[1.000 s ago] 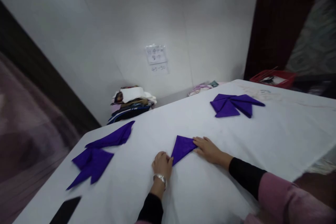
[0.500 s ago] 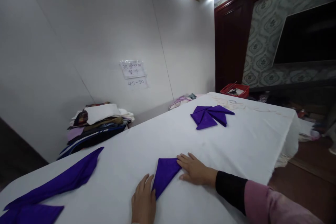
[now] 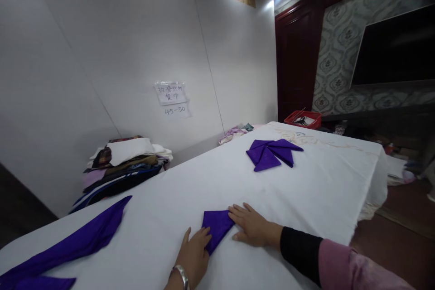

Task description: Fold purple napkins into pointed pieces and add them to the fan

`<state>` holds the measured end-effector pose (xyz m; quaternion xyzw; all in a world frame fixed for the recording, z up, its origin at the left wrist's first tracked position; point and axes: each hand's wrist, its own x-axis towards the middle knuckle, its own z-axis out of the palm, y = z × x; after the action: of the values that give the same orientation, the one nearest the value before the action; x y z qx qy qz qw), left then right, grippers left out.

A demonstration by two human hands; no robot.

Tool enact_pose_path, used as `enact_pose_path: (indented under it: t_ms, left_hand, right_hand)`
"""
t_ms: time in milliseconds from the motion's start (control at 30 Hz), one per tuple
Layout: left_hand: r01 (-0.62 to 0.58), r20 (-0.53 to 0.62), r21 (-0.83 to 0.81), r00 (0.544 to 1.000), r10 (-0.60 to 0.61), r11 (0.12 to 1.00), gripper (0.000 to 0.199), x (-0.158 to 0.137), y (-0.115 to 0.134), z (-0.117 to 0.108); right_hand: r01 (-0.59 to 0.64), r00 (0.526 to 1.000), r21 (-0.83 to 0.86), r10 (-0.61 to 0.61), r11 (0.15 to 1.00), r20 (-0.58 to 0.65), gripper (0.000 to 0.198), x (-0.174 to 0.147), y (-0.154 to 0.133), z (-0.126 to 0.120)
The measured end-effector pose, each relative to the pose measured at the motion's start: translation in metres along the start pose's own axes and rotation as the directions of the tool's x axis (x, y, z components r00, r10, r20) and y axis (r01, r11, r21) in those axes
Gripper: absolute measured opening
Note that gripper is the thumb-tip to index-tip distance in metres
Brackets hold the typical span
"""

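Note:
A purple cloth napkin (image 3: 216, 225), folded into a triangle, lies flat on the white tablecloth (image 3: 190, 190) between my hands. My left hand (image 3: 194, 251), with a silver bracelet at the wrist, rests over the napkin's lower left edge, fingers extended. On its right corner lies my right hand (image 3: 249, 224), palm down with the fingers stretched out. Farther back sit several folded purple napkins (image 3: 272, 152), fanned out with their points outward. At the left, more purple cloth (image 3: 78, 240) lies loosely folded, partly cut off by the frame.
A stack of folded clothes (image 3: 125, 163) stands beyond the table's left edge, against the white wall. By the far end there is a red basket (image 3: 307, 120) with things inside. A paper sign (image 3: 171, 95) hangs on the wall. Crumpled pink cloth (image 3: 233, 133) lies by the far edge.
My left hand has shifted right and up, onto the napkin's lower part, and its bracelet now shows. My right hand stays on the right corner. The view has tilted slightly upward.

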<state>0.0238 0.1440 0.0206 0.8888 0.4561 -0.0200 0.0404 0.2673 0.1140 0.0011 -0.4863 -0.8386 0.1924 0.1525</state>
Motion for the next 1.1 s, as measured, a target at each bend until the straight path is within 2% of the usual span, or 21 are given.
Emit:
enact_pose_path:
  t_ms: [33,67,167,300,400,500,633,833,1100]
  left_hand:
    - [0.019,-0.045,-0.02,0.999,-0.02,1.0,0.037,0.002,0.003,-0.005]
    - [0.033,-0.085,-0.025,0.996,-0.035,0.999,0.035,0.005,0.007,-0.01]
    - [0.052,-0.155,0.028,0.987,-0.047,0.998,0.042,0.016,0.014,-0.016]
    - [0.014,-0.237,0.075,0.971,0.005,0.997,0.032,0.028,0.008,0.0]
    - [-0.102,-0.271,0.121,0.953,0.132,0.987,0.048,0.033,-0.002,0.014]
    - [-0.219,-0.213,0.151,0.945,0.248,0.964,0.055,0.037,-0.008,0.017]
    - [-0.283,-0.137,0.089,0.946,0.293,0.955,0.048,0.036,-0.014,0.014]
    - [-0.268,-0.086,-0.018,0.96,0.265,0.963,0.049,0.036,-0.02,0.015]
    - [-0.253,-0.049,-0.055,0.967,0.25,0.966,0.053,0.038,-0.02,0.018]
  right_hand:
    - [0.001,1.0,0.002,-0.001,1.0,0.0,0.074,0.0,0.0,0.0]
    - [0.001,1.0,0.005,-0.001,1.0,0.001,0.074,0.0,0.0,0.0]
    - [-0.008,1.0,0.013,0.008,1.0,0.004,0.074,0.0,-0.001,-0.001]
    - [-0.009,1.0,0.013,0.009,1.0,0.01,0.075,0.0,-0.002,-0.003]
    - [-0.003,1.0,0.021,0.003,1.0,0.0,0.074,-0.001,-0.002,-0.002]
    - [0.01,1.0,0.027,-0.009,1.0,-0.016,0.074,-0.001,-0.001,-0.001]
    - [0.028,0.999,0.028,-0.027,0.999,-0.016,0.075,-0.002,0.0,-0.003]
    - [-0.007,1.0,0.021,0.007,1.0,-0.01,0.072,-0.012,0.01,-0.012]
    - [-0.041,0.999,-0.018,0.041,0.999,0.003,0.075,-0.018,0.011,-0.02]
